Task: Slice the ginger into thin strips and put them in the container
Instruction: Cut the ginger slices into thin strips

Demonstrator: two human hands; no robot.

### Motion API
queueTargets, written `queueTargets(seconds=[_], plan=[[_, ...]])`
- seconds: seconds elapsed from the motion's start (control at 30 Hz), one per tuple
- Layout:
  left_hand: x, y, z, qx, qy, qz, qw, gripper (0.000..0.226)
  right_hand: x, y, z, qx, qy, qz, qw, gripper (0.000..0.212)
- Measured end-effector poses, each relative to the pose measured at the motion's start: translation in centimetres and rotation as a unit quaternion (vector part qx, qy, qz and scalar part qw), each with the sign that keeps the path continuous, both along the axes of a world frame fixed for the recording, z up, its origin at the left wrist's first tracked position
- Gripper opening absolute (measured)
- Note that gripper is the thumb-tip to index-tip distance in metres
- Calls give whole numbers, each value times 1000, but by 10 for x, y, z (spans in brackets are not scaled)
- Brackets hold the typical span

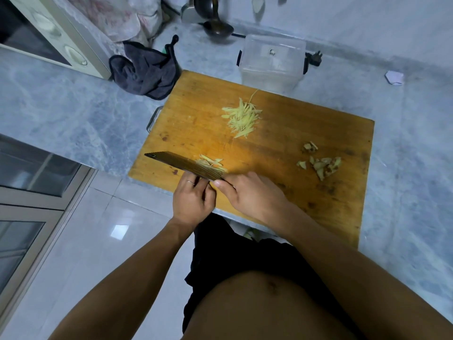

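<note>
Left hand [191, 202], fingers curled against the near face of the cleaver [186, 169], apparently steadying it; right hand [247, 192] wrapped round the handle. A few ginger slivers [210, 161] lie on the blade just beyond the fingers. Further off, the main strip pile [242, 117] on the cutting board [294, 133]; beyond it, the clear container [272, 62] on the counter [73, 106]. Peel scraps [321, 164] to the right. Keep the blade level while carrying, then scrape off over the container

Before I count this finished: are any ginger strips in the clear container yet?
No, the clear container looks empty; the ginger strips lie piled on the cutting board.
</note>
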State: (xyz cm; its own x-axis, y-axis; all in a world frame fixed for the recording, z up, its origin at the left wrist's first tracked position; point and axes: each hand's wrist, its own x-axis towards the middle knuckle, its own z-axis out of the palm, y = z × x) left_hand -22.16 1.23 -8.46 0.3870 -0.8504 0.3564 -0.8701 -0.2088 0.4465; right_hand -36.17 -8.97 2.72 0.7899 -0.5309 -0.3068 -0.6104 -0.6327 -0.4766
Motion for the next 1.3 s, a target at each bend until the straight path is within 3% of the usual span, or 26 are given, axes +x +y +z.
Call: queueTargets(seconds=[0.43, 0.67, 1.3], plan=[[1, -2, -3, -5, 0, 7, 1000, 25, -4, 0, -2, 17, 4, -5, 1000, 47], [2, 0, -1, 18, 6, 1, 1000, 29, 0, 3, -11, -20, -4, 0, 1000, 48], [-2, 2, 3, 29, 10, 5, 1000, 28, -3, 2, 8, 21, 13, -14, 1000, 49]])
